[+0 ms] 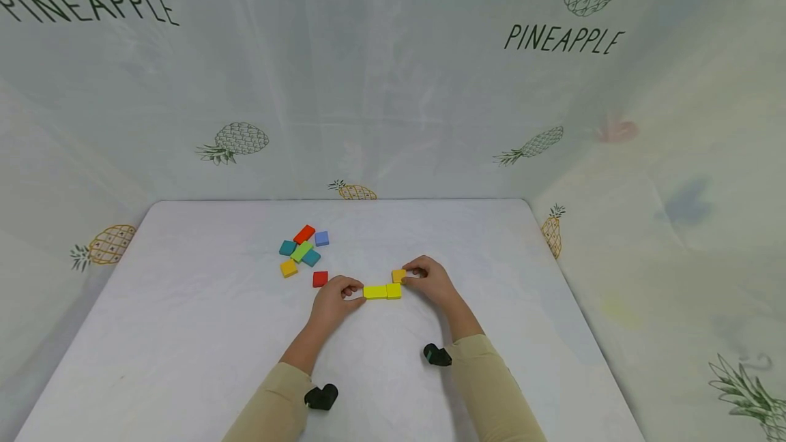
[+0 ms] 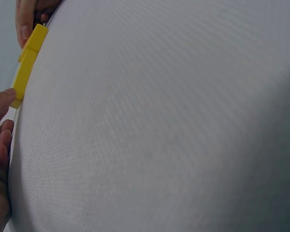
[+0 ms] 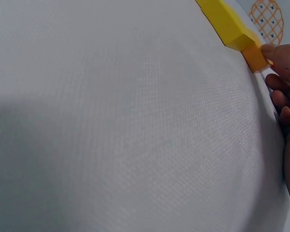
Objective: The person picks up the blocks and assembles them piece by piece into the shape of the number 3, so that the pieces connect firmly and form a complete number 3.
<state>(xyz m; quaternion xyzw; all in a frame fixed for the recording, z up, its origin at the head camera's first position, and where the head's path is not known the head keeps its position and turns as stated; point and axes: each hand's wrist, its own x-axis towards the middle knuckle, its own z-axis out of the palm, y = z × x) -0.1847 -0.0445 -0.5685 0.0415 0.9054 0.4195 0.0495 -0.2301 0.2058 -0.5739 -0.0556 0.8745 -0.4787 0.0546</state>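
One long yellow block (image 1: pixel 374 292) and one short yellow block (image 1: pixel 394 290) lie end to end, axis left to right. The left hand (image 1: pixel 333 300) pinches the long yellow block's outer end; the right hand (image 1: pixel 434 282), nearer the short yellow block, grips an orange block (image 1: pixel 398 275) along its far side.

Left edge: bare table (image 1: pixel 172 333) lets a hand pass along its length.
Far edge: block cluster (image 1: pixel 301 252) obstructs left of middle; open to its right.
Centre: long yellow block (image 1: pixel 375 292), square yellow block (image 1: pixel 394 291) and orange block (image 1: pixel 398 276) plug the gap between left hand (image 1: pixel 334 300) and right hand (image 1: pixel 433 282).
Near side: lane between sleeves, narrowed by black wrist pieces (image 1: pixel 321 397).
Right edge: free strip beside right sleeve (image 1: pixel 497 391).
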